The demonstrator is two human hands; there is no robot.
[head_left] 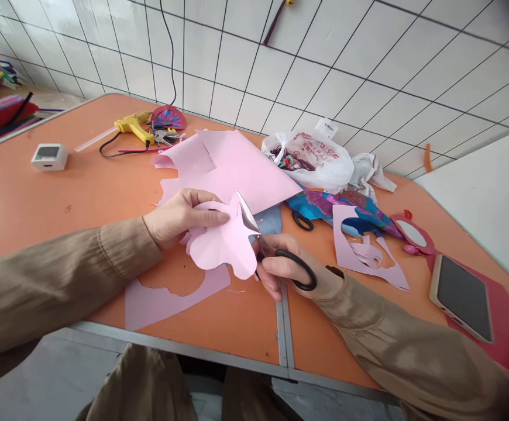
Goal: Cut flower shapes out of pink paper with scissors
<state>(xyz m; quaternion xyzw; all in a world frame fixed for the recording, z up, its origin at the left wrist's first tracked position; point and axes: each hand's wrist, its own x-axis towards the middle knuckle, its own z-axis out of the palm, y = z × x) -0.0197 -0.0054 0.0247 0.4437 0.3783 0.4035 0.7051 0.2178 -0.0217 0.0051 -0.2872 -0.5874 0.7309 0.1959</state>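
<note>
My left hand [179, 217] pinches a pink flower-shaped paper cutout [223, 242] above the orange table [39, 199]. My right hand [283, 269] grips black-handled scissors [276, 251], whose blades point up into the cutout's upper edge. A larger pink sheet [232, 166] with cut-away edges lies just behind my hands. A pink offcut [167, 298] with a scalloped hole lies under my left wrist near the table's front edge.
A yellow glue gun [134, 127], keys and a round pink piece sit at the back. A white plastic bag [309, 158], colourful scraps, another pink offcut [368, 251], a small mirror [412, 235] and a phone [463, 297] lie right. A white box [49, 156] stands left.
</note>
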